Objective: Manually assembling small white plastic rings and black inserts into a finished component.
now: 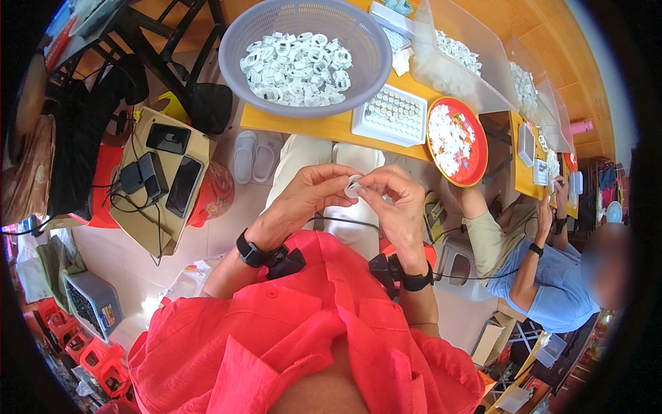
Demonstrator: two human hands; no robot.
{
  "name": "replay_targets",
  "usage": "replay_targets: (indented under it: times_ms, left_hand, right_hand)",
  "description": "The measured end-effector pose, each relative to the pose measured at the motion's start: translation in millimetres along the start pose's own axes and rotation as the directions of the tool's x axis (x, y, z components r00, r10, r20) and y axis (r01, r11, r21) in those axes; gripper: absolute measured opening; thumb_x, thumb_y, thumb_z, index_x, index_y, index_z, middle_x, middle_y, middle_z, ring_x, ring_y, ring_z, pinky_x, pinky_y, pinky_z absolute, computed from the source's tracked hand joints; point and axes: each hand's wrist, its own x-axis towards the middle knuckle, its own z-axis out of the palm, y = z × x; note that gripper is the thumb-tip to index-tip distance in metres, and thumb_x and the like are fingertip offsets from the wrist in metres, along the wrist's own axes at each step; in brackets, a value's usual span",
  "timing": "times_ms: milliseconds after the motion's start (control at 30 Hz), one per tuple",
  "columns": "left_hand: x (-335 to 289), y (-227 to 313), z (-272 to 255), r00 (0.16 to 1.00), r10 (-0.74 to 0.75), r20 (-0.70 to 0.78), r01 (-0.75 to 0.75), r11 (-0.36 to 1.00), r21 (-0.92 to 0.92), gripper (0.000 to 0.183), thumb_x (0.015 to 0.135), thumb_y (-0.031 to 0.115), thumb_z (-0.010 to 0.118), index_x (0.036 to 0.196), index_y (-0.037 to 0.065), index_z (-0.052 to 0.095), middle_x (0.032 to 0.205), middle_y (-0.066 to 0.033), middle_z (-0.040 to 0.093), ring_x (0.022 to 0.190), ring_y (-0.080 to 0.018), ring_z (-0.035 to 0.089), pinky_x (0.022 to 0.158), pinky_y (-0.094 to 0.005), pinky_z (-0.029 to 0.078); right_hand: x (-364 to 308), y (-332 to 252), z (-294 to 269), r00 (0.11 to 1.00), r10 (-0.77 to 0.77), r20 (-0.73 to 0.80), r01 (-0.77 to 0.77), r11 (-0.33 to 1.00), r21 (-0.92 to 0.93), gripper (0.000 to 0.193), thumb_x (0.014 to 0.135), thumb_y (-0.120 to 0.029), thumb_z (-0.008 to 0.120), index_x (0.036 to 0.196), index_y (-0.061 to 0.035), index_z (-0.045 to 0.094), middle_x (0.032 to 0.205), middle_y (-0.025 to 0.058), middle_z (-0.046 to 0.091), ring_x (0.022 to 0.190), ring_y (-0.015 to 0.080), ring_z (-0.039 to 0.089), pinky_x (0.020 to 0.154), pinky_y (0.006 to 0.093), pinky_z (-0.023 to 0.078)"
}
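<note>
Above my lap, both hands meet at a small white round plastic part (352, 186) with a dark slot in it. My left hand (314, 188) pinches it from the left between thumb and fingers. From the other side my right hand (394, 200) grips its edge with thumb and forefinger. Beyond them, a grey plastic basket (238, 83) holds a heap of similar white parts (300, 69). A white tray (358, 125) with rows of small round silvery pieces lies beside the basket. To its right, a red round tray (478, 155) carries a pile of small white pieces (449, 138).
Clear plastic bins (476, 90) with white parts stand on the yellow table (276, 122). At left, phones (167, 138) and cables lie on a cardboard box (138, 214). A co-worker in a blue shirt (552, 276) sits at right. Slippers (255, 157) rest under the table.
</note>
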Motion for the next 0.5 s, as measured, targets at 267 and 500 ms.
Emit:
replay_targets:
  times_ms: [267,500]
  left_hand:
    - [4,-1,-1,1.0,0.026,-0.014,-0.026,0.999,0.029,0.026,0.089,0.013,0.05,0.11,-0.003,0.055,0.103,-0.0093,0.059,0.089,-0.0145,0.059,0.08,-0.0288,0.052]
    - [8,0,3,0.999,0.013,-0.044,-0.012,0.999,0.032,0.026,0.089,0.012,0.05,0.11,-0.004,0.056,0.102,-0.01,0.06,0.089,-0.0144,0.059,0.08,-0.0289,0.051]
  right_hand:
    - [-3,-3,11,0.988,-0.13,-0.081,0.112,0.974,-0.196,0.014,0.07,0.007,0.063,0.08,-0.0033,0.065,0.076,0.0054,0.057,0.065,0.0134,0.056,0.051,0.0243,0.044]
    - [-5,4,22,0.942,-0.253,-0.22,0.187,0.94,-0.284,0.014,0.069,0.006,0.065,0.08,-0.0038,0.065,0.077,0.0056,0.057,0.06,0.0125,0.054,0.051,0.0226,0.043]
